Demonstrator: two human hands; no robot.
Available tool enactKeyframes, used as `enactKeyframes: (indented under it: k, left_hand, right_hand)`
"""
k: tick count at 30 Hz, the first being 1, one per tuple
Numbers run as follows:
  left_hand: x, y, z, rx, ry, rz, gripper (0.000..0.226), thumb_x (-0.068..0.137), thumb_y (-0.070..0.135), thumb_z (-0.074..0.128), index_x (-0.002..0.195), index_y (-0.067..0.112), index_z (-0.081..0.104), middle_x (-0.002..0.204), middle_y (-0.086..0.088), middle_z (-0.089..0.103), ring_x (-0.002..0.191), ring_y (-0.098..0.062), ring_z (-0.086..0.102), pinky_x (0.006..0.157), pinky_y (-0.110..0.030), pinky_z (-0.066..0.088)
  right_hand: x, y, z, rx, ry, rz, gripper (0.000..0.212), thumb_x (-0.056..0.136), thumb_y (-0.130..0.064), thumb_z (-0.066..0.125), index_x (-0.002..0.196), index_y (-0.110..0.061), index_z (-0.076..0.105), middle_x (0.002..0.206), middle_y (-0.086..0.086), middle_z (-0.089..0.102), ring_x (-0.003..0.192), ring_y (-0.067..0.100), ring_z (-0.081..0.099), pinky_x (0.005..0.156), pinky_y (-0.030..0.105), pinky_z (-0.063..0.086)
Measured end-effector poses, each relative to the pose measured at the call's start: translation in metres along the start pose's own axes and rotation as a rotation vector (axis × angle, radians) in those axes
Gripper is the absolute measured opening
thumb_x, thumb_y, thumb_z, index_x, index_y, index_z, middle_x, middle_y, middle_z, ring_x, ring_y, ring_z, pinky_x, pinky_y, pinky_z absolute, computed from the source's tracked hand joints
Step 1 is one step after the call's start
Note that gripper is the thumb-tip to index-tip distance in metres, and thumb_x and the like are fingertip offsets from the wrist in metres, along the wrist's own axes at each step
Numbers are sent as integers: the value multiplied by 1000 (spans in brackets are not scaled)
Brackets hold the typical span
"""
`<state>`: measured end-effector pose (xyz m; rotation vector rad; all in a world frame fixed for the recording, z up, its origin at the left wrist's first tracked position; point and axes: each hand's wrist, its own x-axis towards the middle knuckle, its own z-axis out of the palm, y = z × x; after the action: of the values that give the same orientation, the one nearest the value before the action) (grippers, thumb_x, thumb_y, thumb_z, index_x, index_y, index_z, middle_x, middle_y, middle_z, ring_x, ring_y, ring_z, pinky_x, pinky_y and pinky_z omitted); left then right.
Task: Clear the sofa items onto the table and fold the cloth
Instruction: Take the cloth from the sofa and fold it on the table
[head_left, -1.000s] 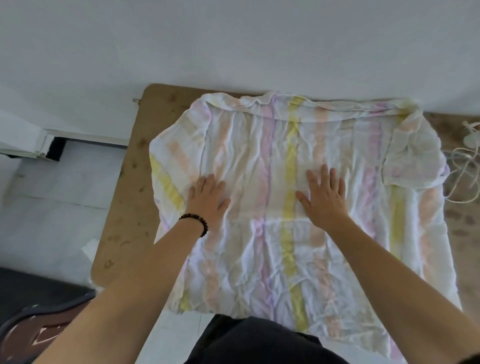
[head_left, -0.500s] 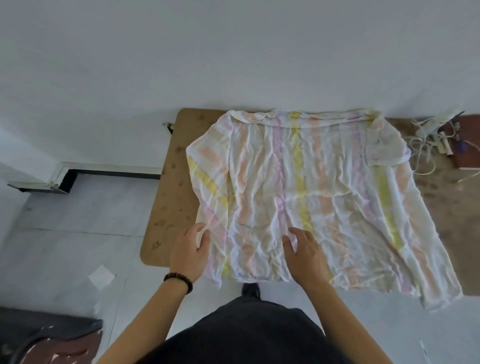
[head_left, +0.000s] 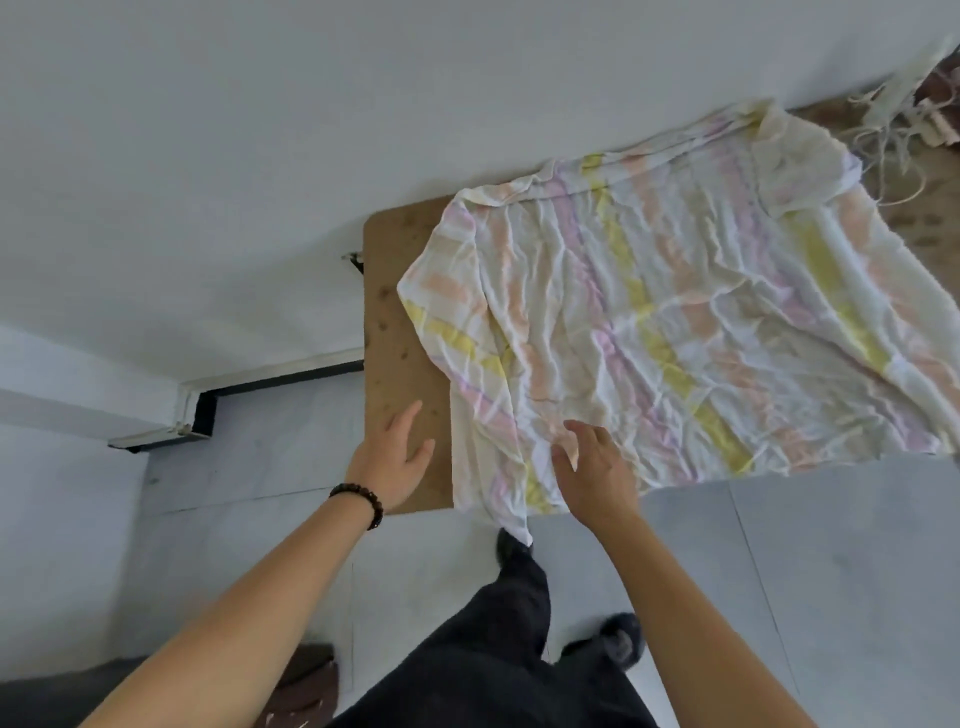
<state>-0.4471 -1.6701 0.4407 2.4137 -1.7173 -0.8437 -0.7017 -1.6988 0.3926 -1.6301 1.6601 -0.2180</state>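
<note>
A white cloth (head_left: 675, 312) with pink, yellow and orange stripes lies spread and wrinkled over the brown table (head_left: 395, 291). One corner hangs off the near edge. My left hand (head_left: 397, 457), with a dark bead bracelet at the wrist, hovers over the bare table corner with straight fingers, just left of the cloth's edge and apart from it. Over the near part of the cloth sits my right hand (head_left: 592, 462), fingers relaxed and slightly bent, holding nothing.
White cables and a power strip (head_left: 893, 98) lie at the table's far right corner. A white wall runs behind the table. Grey tiled floor lies below, with my dark trousers and shoes (head_left: 519, 623) close to the table's near edge.
Both hands have let go of the cloth's near edge. My left hand moved left onto the bare table corner. The view has swung left and the cloth now lies to the right.
</note>
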Motion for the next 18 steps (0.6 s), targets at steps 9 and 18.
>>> enactKeyframes:
  k: [9, 18]
  left_hand:
    - [149, -37, 7, 439, -150, 383, 54, 97, 30, 45, 149, 25, 30, 159, -4, 17, 145, -26, 16, 111, -41, 34]
    - [254, -41, -30, 130, 66, 910, 36, 95, 28, 36, 108, 8, 63, 84, -11, 67, 76, -32, 63, 60, -39, 53]
  right_hand:
    - [25, -49, 89, -170, -14, 222, 45, 98, -42, 43, 139, -25, 47, 132, 0, 52, 125, 29, 46, 106, 39, 36]
    - [35, -131, 105, 45, 511, 502, 31, 105, -35, 29, 114, -20, 54, 90, 0, 61, 78, 27, 58, 63, 34, 38]
